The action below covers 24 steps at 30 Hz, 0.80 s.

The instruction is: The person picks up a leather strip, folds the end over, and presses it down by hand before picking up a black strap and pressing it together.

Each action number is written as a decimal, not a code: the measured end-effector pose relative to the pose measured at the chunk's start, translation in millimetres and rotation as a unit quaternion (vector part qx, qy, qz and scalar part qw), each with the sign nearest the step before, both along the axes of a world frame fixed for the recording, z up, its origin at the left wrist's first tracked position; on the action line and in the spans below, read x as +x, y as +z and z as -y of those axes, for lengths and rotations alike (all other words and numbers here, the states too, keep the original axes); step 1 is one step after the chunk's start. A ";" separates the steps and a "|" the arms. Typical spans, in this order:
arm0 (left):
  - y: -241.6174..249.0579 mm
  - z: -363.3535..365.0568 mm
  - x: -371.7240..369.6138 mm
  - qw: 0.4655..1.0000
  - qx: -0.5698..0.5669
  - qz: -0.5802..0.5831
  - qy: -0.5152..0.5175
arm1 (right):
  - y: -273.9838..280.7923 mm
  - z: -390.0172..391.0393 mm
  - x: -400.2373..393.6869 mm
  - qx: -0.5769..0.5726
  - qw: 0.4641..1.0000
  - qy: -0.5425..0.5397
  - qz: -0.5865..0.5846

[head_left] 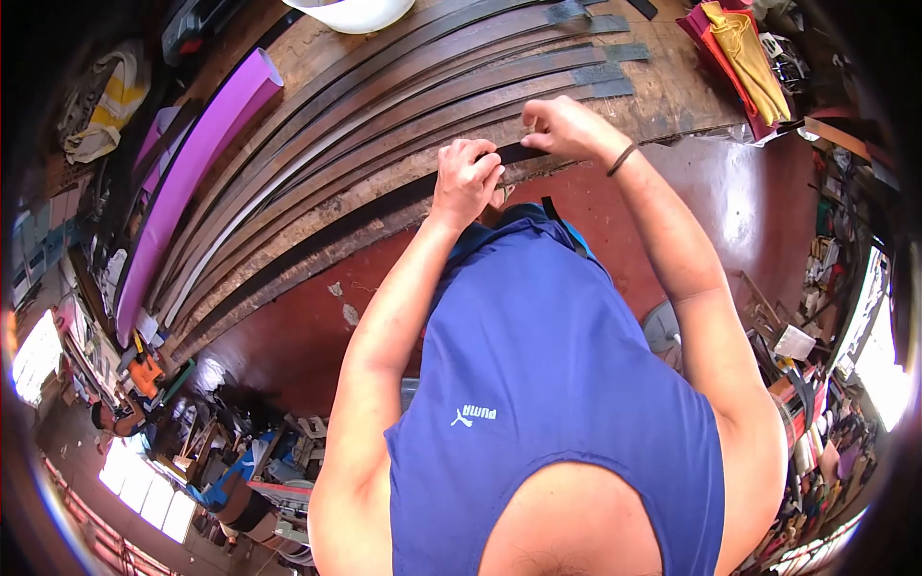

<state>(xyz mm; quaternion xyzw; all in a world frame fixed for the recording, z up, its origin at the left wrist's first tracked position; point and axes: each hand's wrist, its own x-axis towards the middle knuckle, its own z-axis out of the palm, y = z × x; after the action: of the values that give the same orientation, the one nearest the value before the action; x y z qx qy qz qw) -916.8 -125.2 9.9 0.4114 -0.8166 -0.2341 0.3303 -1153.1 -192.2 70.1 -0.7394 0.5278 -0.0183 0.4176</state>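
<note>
A long black strap (pixel 384 199) runs along the front edge of the wooden workbench (pixel 677 101). My left hand (pixel 468 180) is closed over it at the bench edge, its fingers curled and partly hiding it. To the right, my right hand (pixel 569 130) pinches the strap near its right end, thumb and index finger bent together. Beyond both hands lie several long brown and dark strips (pixel 423 108), side by side along the bench. Grey-green pieces (pixel 610 79) sit at their right ends.
A rolled purple sheet (pixel 197 182) lies at the left. A white bowl (pixel 355 12) stands at the back, and folded yellow cloth (pixel 744 62) at the back right. Below the bench is a red floor (pixel 298 350). Cluttered tools and materials line both sides; an orange tool (pixel 146 374) is at lower left.
</note>
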 end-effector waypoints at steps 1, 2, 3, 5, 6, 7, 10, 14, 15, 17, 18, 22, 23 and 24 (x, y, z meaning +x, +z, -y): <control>0.8 0.6 -0.2 1.000 -0.002 0.000 0.000 | 4.2 3.1 -8.5 0.009 1.000 0.003 0.006; 1.3 0.8 -0.2 1.000 -0.003 0.001 0.000 | 6.9 4.6 -15.3 0.018 1.000 0.005 0.013; 1.4 -0.4 0.2 1.000 -0.002 0.002 0.001 | 7.6 3.7 -20.4 0.026 0.999 0.003 0.023; 0.9 0.3 -0.7 1.000 -0.003 0.003 0.003 | 2.6 0.7 -26.2 0.033 0.999 0.005 0.038; -0.1 -0.4 -1.0 1.000 -0.001 0.006 0.004 | -3.2 -1.7 -28.7 0.037 0.998 0.007 0.045; -1.4 0.0 -1.2 1.000 -0.001 0.009 0.006 | -14.0 -4.6 -30.5 0.015 0.998 0.014 0.063; -1.5 0.1 -2.4 1.000 -0.002 0.015 0.009 | -22.7 -11.3 -29.9 0.002 0.998 -0.016 0.057; 0.9 -0.3 -6.0 1.000 -0.003 0.023 0.002 | -22.0 -16.5 -26.7 -0.010 0.998 -0.025 0.055; 1.4 0.0 -8.3 1.000 -0.003 0.022 -0.001 | -23.1 -16.9 -26.5 -0.017 0.998 -0.029 0.057; 1.9 0.4 -14.0 1.000 -0.005 0.022 -0.008 | -25.9 -17.1 -26.9 -0.021 0.998 -0.034 0.056; 2.1 0.1 -16.6 1.000 -0.005 0.023 -0.008 | -25.8 -17.6 -26.4 -0.023 0.998 -0.037 0.056; 0.7 0.5 -24.1 1.000 -0.009 0.020 -0.004 | -22.5 -18.6 -24.6 -0.018 0.998 -0.045 0.040; -0.1 0.6 -25.0 1.000 -0.010 0.018 -0.004 | -22.5 -18.5 -24.4 -0.019 0.998 -0.043 0.038; 0.5 0.9 -26.3 1.000 -0.012 0.018 -0.003 | -22.7 -18.5 -24.4 -0.020 0.998 -0.041 0.037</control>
<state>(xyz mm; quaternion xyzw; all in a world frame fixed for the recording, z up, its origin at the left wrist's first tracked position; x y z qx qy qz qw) -943.1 -126.1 10.3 0.4089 -0.8267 -0.2179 0.3193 -1177.5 -173.7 47.3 -0.7241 0.5415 -0.0730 0.4208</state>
